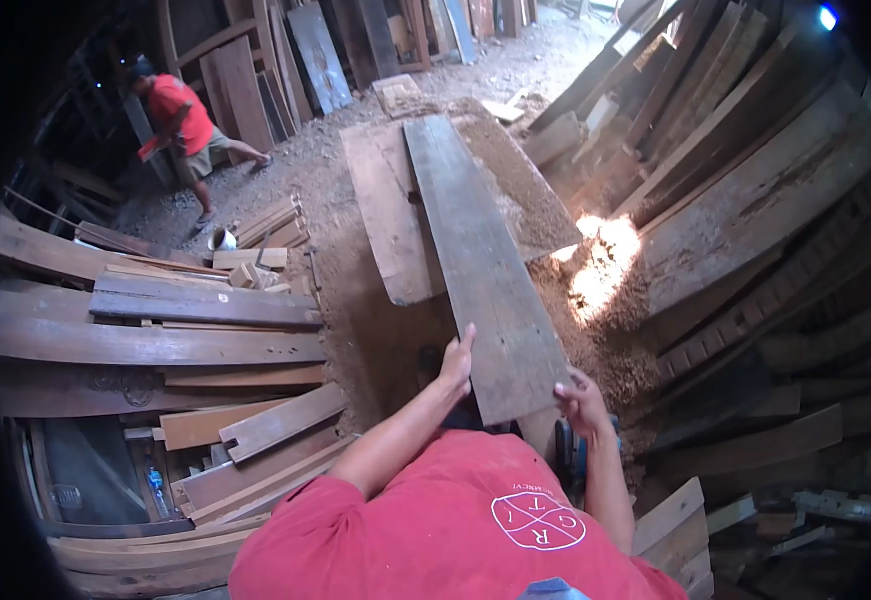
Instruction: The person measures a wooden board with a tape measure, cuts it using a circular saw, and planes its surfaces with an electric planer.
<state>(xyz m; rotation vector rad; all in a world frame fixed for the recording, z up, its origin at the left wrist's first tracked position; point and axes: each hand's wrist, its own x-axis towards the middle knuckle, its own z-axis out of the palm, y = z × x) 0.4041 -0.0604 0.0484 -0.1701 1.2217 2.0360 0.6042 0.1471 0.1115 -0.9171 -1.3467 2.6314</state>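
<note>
A long, wide grey-brown plank (485,270) stretches away from my body, its near end close to my red shirt. My left hand (457,362) grips its left edge, thumb up along the side. On the right edge, near the near corner, my right hand (580,400) holds the plank with bent fingers. The plank's far part lies over a broad wooden board (380,205) and beside a sawdust-covered surface (515,185). Part of a blue tool (581,452) shows beside my right forearm.
Stacked boards (205,345) fill the left side, with a white bucket (221,240) beyond. Planks (765,200) lean at the right, beside brightly lit sawdust (605,265). A person in a red shirt (183,115) stands mid-stride at the upper left.
</note>
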